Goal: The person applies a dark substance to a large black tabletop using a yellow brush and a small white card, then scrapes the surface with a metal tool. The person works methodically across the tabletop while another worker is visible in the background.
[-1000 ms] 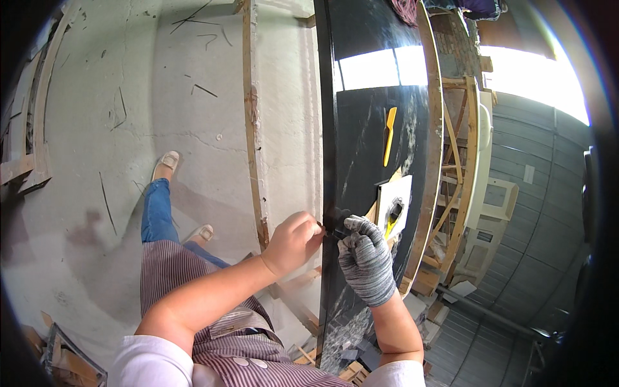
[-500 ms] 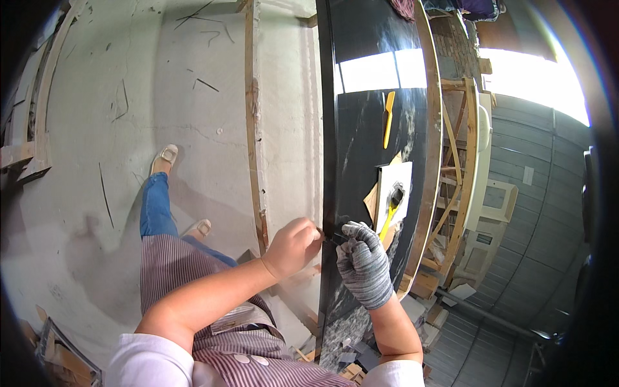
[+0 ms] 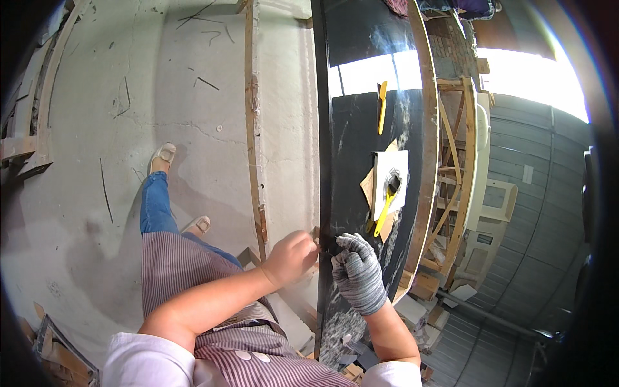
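Note:
A polished black slab (image 3: 361,122) with white veins runs away from me. My bare left hand (image 3: 292,258) is at its left edge, fingers pinched together and slightly blurred; a small brownish bit shows at the fingertips, too unclear to name. Over the slab, my right hand (image 3: 358,274) in a grey knitted glove has its fingers curled closed. What it holds, if anything, blends into the dark surface. Beyond it, a yellow-handled brush (image 3: 385,209) with dark bristles rests on a white square piece (image 3: 401,169). Farther off lies a yellow scraper-like tool (image 3: 382,113).
Brown cardboard-like pieces (image 3: 367,188) stick out under the white square. A long wooden rail (image 3: 253,129) runs left of the slab, above a concrete floor (image 3: 193,116) with dark scraps. Wooden framing (image 3: 456,151) stands to the right. Someone in dark clothing (image 3: 476,8) is at the far end.
Both hands have shifted slightly downward and are a bit farther apart. The slab and the tools on it appear slightly farther left and up in the view.

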Demonstrator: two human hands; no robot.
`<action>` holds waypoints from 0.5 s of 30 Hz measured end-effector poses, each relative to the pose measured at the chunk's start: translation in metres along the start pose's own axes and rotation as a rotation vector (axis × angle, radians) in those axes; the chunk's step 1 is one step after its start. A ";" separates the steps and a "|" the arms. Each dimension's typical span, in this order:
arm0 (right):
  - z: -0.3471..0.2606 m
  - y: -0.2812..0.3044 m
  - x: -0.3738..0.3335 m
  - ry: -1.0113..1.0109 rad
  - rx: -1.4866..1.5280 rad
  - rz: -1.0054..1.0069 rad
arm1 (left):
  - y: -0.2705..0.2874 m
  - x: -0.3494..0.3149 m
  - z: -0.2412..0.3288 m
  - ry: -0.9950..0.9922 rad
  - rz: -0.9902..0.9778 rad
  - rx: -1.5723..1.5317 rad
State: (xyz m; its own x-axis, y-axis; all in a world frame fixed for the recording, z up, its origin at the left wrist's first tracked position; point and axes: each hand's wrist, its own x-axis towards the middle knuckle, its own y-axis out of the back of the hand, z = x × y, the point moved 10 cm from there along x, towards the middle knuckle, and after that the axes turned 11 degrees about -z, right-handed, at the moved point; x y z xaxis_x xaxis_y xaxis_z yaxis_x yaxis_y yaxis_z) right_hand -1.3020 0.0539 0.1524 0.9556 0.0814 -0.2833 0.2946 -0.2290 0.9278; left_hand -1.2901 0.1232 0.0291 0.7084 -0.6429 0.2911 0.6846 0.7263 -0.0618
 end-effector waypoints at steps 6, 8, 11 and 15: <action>-0.001 -0.010 -0.023 -0.007 -0.020 -0.028 | -0.015 -0.018 0.005 0.001 -0.050 0.023; -0.006 -0.010 -0.029 -0.023 -0.046 -0.053 | -0.019 -0.023 0.007 0.027 -0.116 0.028; -0.006 0.007 -0.041 -0.100 0.116 -0.007 | 0.007 -0.036 0.003 0.171 -0.111 0.069; 0.007 0.028 -0.067 -0.275 0.685 0.221 | 0.062 -0.044 0.013 0.389 -0.088 0.097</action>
State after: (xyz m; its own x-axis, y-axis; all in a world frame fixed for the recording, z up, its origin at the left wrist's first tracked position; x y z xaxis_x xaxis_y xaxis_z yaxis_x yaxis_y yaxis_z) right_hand -1.3573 0.0354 0.1954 0.9350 -0.2593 -0.2421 -0.0483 -0.7690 0.6374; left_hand -1.2810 0.2000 0.0245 0.6728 -0.7341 -0.0923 0.7392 0.6721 0.0430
